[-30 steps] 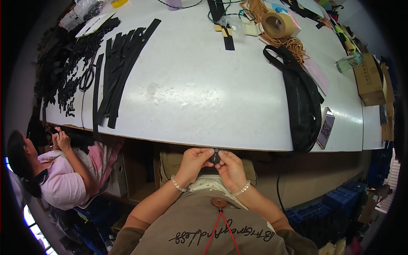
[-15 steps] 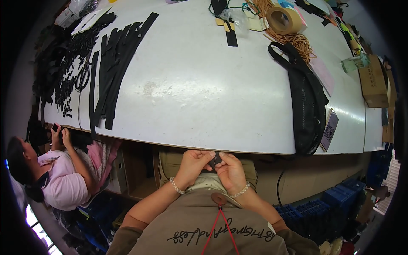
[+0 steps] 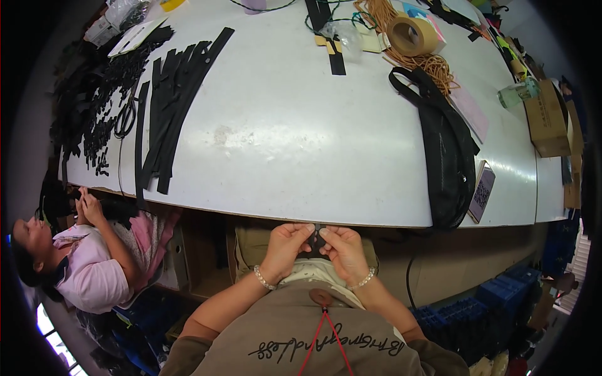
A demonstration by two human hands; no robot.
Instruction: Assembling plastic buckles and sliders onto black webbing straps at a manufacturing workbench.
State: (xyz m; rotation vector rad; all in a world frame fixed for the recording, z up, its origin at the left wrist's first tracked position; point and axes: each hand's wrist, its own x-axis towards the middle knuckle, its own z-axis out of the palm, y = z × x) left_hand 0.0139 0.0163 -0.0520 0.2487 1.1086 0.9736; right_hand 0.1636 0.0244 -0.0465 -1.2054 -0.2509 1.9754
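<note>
Just below the table's near edge, my left hand [image 3: 283, 249] and my right hand [image 3: 346, 252] are close together in front of my body. Each pinches a small black piece of material [image 3: 318, 239] between thumb and fingertips. Fingers cover much of the piece, so its exact kind cannot be made out. Away to the right on the white table [image 3: 282, 150] lies a black bag with a loop strap [image 3: 448, 156]. Long flat black strips [image 3: 182, 113] are bunched at the left of the table.
Black-handled scissors [image 3: 125, 119] lie beside a pile of short black pieces [image 3: 88, 119]. A co-worker in a pink top [image 3: 97, 272] sits at my left. At the right are a phone [image 3: 482, 191], tape roll [image 3: 429, 39], brown cord [image 3: 434, 70], bottle [image 3: 515, 95] and cardboard box [image 3: 544, 119].
My hands have shifted slightly, the fingers still pinching the black piece. The co-worker's head has tipped up and back. The view has shifted a little.
</note>
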